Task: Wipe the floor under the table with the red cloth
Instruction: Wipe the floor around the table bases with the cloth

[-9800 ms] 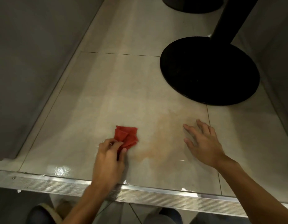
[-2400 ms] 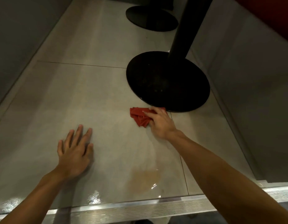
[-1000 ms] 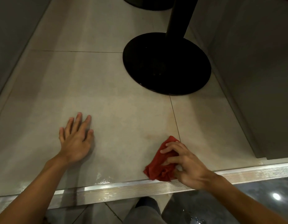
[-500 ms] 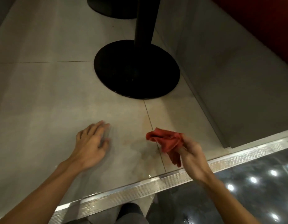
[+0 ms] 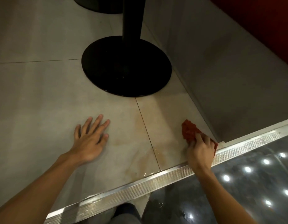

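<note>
The red cloth (image 5: 190, 130) lies bunched on the pale floor (image 5: 43, 97) at the lower right of the frame, in the corner where the grey side panel (image 5: 228, 75) meets the ribbed metal edge strip (image 5: 156, 178). The right hand (image 5: 199, 151) presses it down, fingers (image 5: 198, 137) curled over the cloth's near part. The left hand (image 5: 90, 139) rests flat on the tile at centre left, fingers spread and holding nothing, apparently as a prop. Between the hands a faint orange smear (image 5: 140, 126) and a wet sheen run along the tile joint, below the black pedestal base (image 5: 126, 67). The risks, as I judge them: the wet tile could let the bracing palm slide; so small a wad may only push the smear into the joint or the strip's grooves; a wide stroke could knock knuckles on the panel or base.
</note>
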Available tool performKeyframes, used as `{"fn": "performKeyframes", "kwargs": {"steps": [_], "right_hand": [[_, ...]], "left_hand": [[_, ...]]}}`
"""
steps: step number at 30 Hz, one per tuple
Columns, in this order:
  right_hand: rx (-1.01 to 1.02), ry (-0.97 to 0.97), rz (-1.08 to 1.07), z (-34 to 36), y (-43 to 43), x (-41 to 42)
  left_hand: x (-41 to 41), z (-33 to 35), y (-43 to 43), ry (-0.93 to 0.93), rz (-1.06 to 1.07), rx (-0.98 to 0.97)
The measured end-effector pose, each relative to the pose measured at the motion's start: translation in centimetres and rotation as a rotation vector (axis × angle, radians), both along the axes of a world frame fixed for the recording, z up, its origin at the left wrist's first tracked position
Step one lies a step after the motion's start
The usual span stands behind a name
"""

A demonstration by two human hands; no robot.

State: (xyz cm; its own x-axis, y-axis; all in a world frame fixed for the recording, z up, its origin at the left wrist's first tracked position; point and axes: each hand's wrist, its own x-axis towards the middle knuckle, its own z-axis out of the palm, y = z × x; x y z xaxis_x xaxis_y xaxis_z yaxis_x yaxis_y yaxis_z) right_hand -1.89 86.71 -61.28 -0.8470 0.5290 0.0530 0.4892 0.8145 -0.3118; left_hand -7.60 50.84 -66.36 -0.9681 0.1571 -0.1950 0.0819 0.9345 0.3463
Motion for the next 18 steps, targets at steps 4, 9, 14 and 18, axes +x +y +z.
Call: {"fn": "performKeyframes", "kwargs": {"steps": [4, 9, 14, 18], "right_hand": [[-0.022, -0.006, 0.035, 0.3, -5.1, 2.5], [-0.048, -0.093, 0.161, -0.2, -10.5, 4.7], [-0.069, -0.090, 0.254, -0.1, -13.3, 5.3], [-0.102, -0.142, 0.322, 0.1, -10.8, 5.1]], "left_hand": [[0.2, 0.0, 0.1, 0.025, -0.005, 0.003], [0.3, 0.0, 0.0, 0.043, -0.007, 0.008], [0.1, -0.2, -0.2, 0.043, -0.012, 0.007], [0.0, -0.2, -0.2, 0.031, -0.009, 0.032]]}}
